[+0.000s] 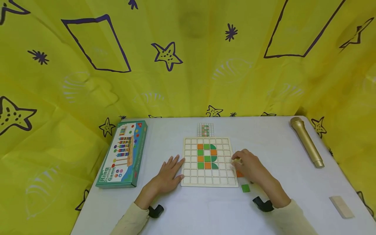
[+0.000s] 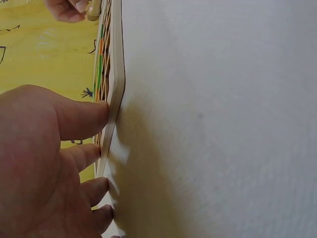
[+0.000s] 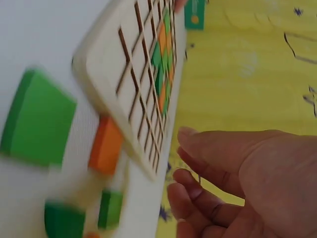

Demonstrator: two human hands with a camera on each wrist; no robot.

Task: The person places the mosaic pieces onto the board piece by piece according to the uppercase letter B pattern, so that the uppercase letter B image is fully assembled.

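Note:
A square wooden grid board [image 1: 191, 180] lies on the table, with orange, green and dark green tiles [image 1: 207, 158] set in it in a letter-R shape. My left hand [image 1: 168, 174] rests at its left side, fingers spread; in the left wrist view the thumb [image 2: 89, 118] and fingertips meet the board's edge. Beside the right edge hovers my right hand [image 1: 249, 166], its fingers loosely bent. The right wrist view shows no tile between its thumb [image 3: 213, 146] and fingers. Loose pieces lie below it: a green square tile [image 1: 245, 188], an orange tile [image 3: 105, 146] and a dark green piece [image 3: 64, 219].
A small pattern card [image 1: 205, 130] with the same letter lies behind the board. At left is a boxed ring game [image 1: 121, 156]. A gold microphone [image 1: 306, 142] and a pale wooden block [image 1: 341, 207] lie on the right side. Yellow printed cloth [image 1: 194, 81] hangs around the table.

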